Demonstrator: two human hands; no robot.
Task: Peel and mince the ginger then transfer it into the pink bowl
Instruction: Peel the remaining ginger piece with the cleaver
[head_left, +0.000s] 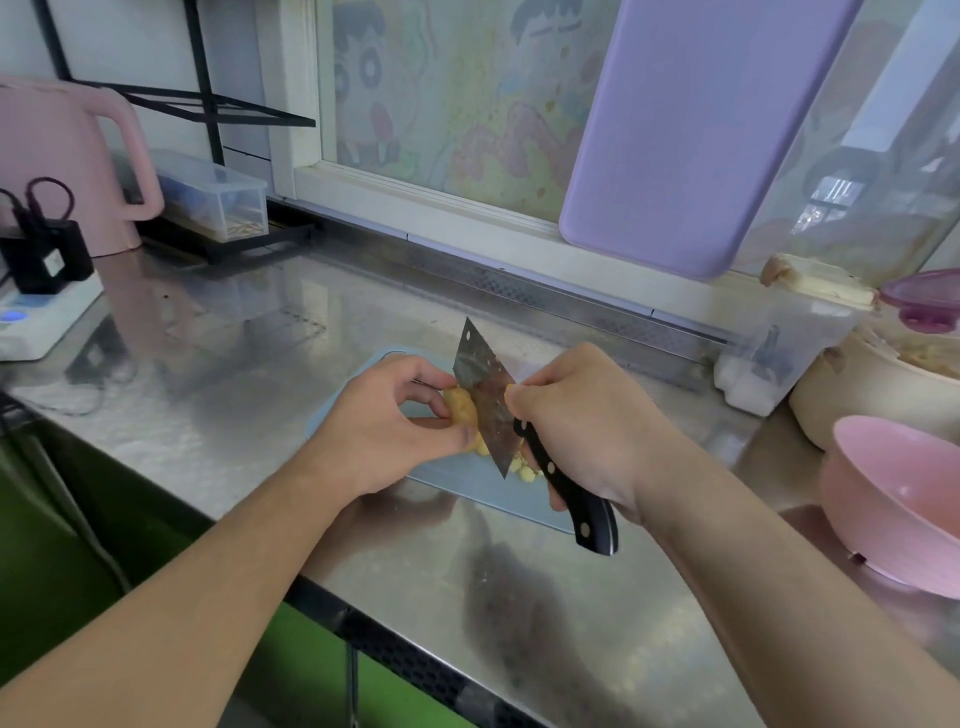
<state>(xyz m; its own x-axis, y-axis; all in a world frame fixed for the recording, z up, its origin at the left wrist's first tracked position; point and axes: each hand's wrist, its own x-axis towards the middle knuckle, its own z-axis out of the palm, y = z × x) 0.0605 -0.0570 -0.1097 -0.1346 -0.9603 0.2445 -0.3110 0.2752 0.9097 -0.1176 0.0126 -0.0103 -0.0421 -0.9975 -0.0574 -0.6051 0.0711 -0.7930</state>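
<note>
The left hand (387, 415) is pinching a lumpy yellow piece of ginger (462, 410) with its fingers curled round it, just above the pale blue cutting board (467, 483). The right hand (582, 421) is gripping the knife (488, 405) tightly, fingers wrapped round the black handle, with the thumb up beside the blade. The flat, shiny metal blade is touching the ginger, so the person is probably scraping or slicing off the skin. To do this well, the blade should be moving away from the left fingers in small, thin strokes, so only the skin is coming off. The ginger should be turning a little after each stroke. Small yellow bits (522, 467) are lying on the cutting board under the blade; I cannot tell if they are peel or cut ginger. The pink bowl (893, 514) is round and smooth, sitting on the shiny steel tabletop (260, 395) well to the right of the cutting board, and it is looking bare inside
</note>
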